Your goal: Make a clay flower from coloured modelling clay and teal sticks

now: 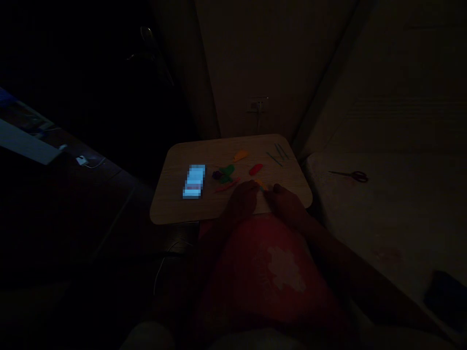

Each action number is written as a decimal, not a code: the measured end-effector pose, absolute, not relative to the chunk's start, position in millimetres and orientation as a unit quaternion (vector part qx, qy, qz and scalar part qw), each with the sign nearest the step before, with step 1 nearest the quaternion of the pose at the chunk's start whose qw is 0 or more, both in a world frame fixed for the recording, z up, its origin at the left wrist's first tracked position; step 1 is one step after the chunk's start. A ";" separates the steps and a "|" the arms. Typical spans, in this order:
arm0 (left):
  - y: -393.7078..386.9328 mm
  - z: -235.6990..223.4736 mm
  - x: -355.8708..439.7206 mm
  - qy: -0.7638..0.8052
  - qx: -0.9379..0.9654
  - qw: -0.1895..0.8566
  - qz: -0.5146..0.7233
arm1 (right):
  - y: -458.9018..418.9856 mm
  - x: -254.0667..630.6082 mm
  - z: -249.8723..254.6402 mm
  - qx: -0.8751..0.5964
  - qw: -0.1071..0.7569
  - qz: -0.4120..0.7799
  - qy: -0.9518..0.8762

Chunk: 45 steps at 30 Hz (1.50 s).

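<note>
In dim light, a small orange piece [260, 183], seemingly modelling clay, lies between my hands near the table's front edge. My left hand [243, 198] is closed, its fingertips on the piece's left end. From the right, my right hand [286, 201] is curled with its fingers at the other end. A small bluish bit shows by the piece, too dark to name. Just beyond my hands is a red lump [256, 169]. A pinkish-red strip [226, 185] lies left of my left hand, by a green leaf-like piece [226, 171] and a dark purple lump [217, 175].
The light wooden table [171, 209] has rounded corners. On it are a lit phone [194, 181], a yellow-orange lump [240, 155] and several thin greenish sticks [279, 153]. Scissors [352, 176] lie on a pale surface at right. A wall socket [257, 104] holds a plug.
</note>
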State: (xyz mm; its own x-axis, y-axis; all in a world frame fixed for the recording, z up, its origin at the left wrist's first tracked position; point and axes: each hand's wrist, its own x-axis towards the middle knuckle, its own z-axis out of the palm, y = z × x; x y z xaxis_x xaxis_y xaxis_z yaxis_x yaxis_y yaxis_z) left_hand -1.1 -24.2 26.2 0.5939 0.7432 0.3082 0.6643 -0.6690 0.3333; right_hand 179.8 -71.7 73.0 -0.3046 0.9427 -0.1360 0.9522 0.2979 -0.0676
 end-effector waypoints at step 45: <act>-36.2 14.3 -14.7 0.330 0.897 0.142 0.257 | 19.9 193.4 38.0 0.637 -0.175 -0.143 0.737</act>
